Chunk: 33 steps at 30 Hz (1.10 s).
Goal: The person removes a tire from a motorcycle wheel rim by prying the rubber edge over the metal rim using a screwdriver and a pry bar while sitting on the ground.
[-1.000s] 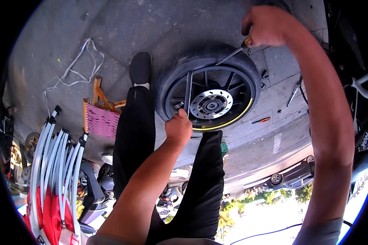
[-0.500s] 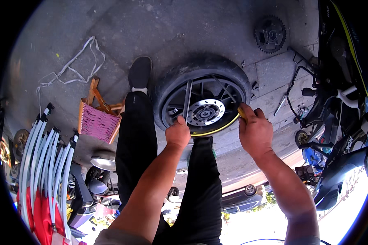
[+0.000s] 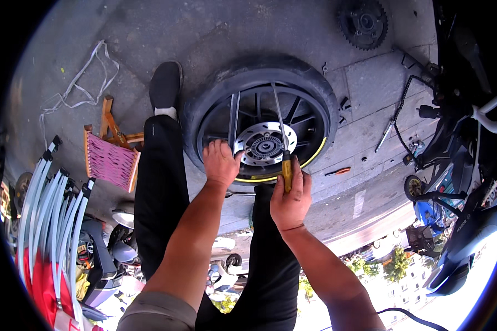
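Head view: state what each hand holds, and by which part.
Right hand: yellow-handled tool, by its handle. Left hand: at a metal bar; hold cannot be told.

A grey sleeve, short and loose, with a plain hem, covers the left upper arm down to near the elbow, and both the left hand and the right hand are bare. The long trousers are black and roomy, creased along the right leg, with a tiny pale marking on the left shin. Below them come a whitish sock and a dark, round-toed shoe.
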Available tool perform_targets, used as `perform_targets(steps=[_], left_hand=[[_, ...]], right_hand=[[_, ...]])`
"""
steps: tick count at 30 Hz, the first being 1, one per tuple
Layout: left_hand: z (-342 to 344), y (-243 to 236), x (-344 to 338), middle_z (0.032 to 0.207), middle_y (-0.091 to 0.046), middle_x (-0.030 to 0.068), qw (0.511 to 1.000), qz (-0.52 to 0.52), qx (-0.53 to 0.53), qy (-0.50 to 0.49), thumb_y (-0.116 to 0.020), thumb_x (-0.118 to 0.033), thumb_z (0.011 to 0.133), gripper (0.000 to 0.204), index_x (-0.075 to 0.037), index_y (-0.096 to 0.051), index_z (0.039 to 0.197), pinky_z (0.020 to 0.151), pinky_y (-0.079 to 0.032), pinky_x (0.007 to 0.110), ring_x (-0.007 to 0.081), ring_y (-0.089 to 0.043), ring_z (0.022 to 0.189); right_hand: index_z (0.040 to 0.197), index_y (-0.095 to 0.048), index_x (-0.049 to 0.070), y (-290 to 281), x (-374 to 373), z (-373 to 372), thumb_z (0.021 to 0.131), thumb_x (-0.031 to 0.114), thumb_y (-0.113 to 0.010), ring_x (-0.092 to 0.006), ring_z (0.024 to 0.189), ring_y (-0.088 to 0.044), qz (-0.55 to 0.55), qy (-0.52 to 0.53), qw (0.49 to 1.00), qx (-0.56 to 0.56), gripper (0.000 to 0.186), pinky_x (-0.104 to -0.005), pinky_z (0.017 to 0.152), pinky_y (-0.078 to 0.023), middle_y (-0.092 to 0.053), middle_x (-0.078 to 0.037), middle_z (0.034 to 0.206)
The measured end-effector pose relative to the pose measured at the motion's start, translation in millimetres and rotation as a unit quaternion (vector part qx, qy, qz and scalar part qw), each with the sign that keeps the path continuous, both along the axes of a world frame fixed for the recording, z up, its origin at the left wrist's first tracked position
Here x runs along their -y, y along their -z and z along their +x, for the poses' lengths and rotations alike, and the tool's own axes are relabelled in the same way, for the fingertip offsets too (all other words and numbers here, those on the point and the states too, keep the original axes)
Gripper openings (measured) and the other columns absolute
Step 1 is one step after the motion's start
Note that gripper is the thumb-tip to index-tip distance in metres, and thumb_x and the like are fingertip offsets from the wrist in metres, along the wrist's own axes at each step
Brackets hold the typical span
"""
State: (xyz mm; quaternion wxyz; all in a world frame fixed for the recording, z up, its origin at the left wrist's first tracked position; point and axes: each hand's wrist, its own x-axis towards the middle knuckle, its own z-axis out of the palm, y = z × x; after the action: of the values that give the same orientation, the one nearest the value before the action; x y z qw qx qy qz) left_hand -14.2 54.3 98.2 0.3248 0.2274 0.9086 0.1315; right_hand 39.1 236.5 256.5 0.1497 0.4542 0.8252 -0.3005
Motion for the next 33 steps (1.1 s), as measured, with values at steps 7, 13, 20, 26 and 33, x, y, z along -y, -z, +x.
perform_targets(steps=[7,13,20,26,33], left_hand=[[10.5,52.7,17.8,0.127,-0.06,0.0257,0.997,0.052,-0.048,0.017,-0.084,-0.038,0.085,0.066,0.002,-0.051,0.127,0.1,-0.044,0.059,0.0475,-0.056,0.115],[11.5,74.8,14.9,0.125,-0.06,0.0211,0.992,0.064,-0.095,0.057,-0.085,-0.032,0.081,0.064,0.0,-0.053,0.126,0.101,-0.044,0.056,0.0433,-0.057,0.115],[8.4,68.9,16.7,0.124,-0.062,0.0211,0.995,0.05,-0.067,0.057,-0.084,-0.032,0.084,0.055,0.0,-0.058,0.121,0.102,-0.044,0.055,0.0427,-0.057,0.117],[7.4,63.6,24.8,0.125,-0.059,0.0244,0.994,0.064,-0.051,0.069,-0.079,-0.032,0.089,0.055,0.001,-0.052,0.123,0.099,-0.044,0.059,0.046,-0.056,0.116],[5.9,59.8,14.7,0.133,-0.061,0.0218,0.994,0.066,-0.037,0.073,-0.087,-0.03,0.083,0.062,-0.002,-0.052,0.126,0.101,-0.044,0.057,0.0431,-0.056,0.121]], right_hand=[[0.163,-0.043,0.003,98.9,8.7,82.9,0.095,0.013,-0.074,-0.0393,0.084,-0.071,0.016,-0.064,0.995,-0.078,0.076,-0.047,0.068,-0.062,-0.066,-0.019,0.113],[0.158,-0.049,0.015,191.6,-134.2,130.4,0.085,0.016,-0.084,-0.0346,0.085,-0.067,0.121,-0.296,0.941,-0.111,0.081,-0.0456,0.07,-0.058,-0.063,-0.011,0.104],[0.134,-0.056,0.019,139.8,-275.0,35.9,0.089,0.02,-0.079,-0.0298,0.105,-0.063,0.201,-0.453,0.868,-0.007,0.051,-0.0497,0.091,-0.05,-0.065,-0.005,0.111],[0.127,-0.058,0.0,46.5,-170.0,-9.9,0.105,0.037,-0.064,-0.0338,0.1,-0.08,-0.064,-0.412,0.828,0.376,0.044,-0.0446,0.087,-0.064,-0.079,-0.018,0.108],[0.123,-0.05,0.011,114.0,-188.3,74.4,0.102,0.031,-0.07,-0.0439,0.104,-0.073,0.004,-0.28,0.928,0.248,0.036,-0.055,0.089,-0.06,-0.073,-0.018,0.113]])
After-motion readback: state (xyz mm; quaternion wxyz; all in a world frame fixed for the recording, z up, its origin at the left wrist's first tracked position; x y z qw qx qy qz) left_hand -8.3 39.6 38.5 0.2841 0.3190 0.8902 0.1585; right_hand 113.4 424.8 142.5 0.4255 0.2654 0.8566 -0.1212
